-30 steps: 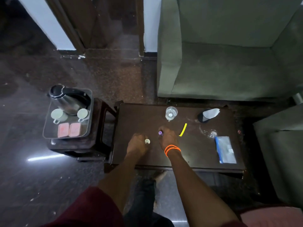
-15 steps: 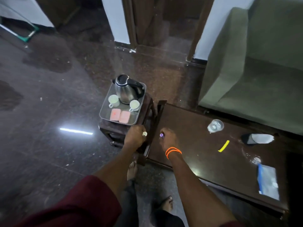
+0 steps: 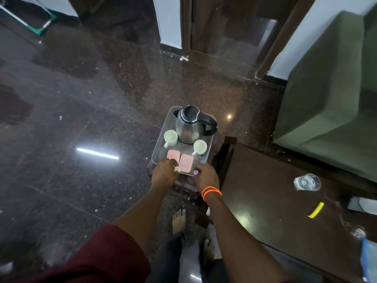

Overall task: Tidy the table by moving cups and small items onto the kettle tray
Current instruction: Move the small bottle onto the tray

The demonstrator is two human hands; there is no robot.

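The kettle tray (image 3: 161, 144) rests on a small dark stool and holds a steel kettle (image 3: 188, 124), two pale cups (image 3: 170, 137) (image 3: 200, 146) and two pink packets (image 3: 186, 163). My left hand (image 3: 164, 174) is at the tray's near edge, closed on a small pale item (image 3: 176, 169). Beside it, my right hand (image 3: 206, 177) with orange wrist bands grips a small purple item (image 3: 196, 172). On the dark table (image 3: 265, 201) to the right stand a clear glass (image 3: 307, 181) and a yellow strip (image 3: 315, 209).
A green sofa (image 3: 326, 99) stands behind the table. A blue packet (image 3: 369, 260) and a dark-and-white object (image 3: 363, 204) lie at the table's right side. My bare feet (image 3: 179, 219) stand on glossy dark floor, with open floor to the left.
Both hands have carried their small items from the table over to the near edge of the kettle tray. The view has swung left, so the table sits at the right.
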